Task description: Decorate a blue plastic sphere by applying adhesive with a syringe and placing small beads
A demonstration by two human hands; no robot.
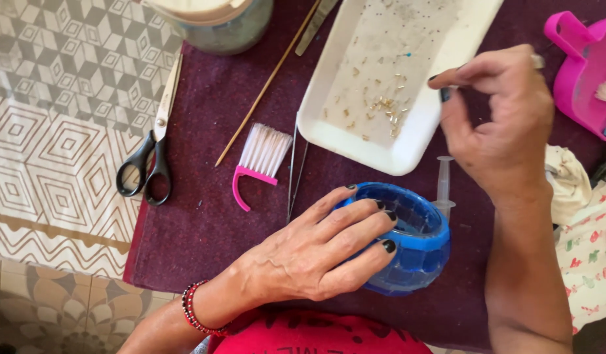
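My left hand grips a wide blue faceted bangle near the front of a dark purple mat. It wraps the ring's left side with dark-nailed fingers. My right hand hovers over the right edge of a white foam tray, thumb and forefinger pinched on something thin that I cannot make out. Several small gold beads lie scattered in the tray.
Left of the mat lie black-handled scissors. A small pink brush with white bristles, tweezers, a wooden stick and a clear syringe rest on the mat. A jar stands at the back, a pink dustpan at right.
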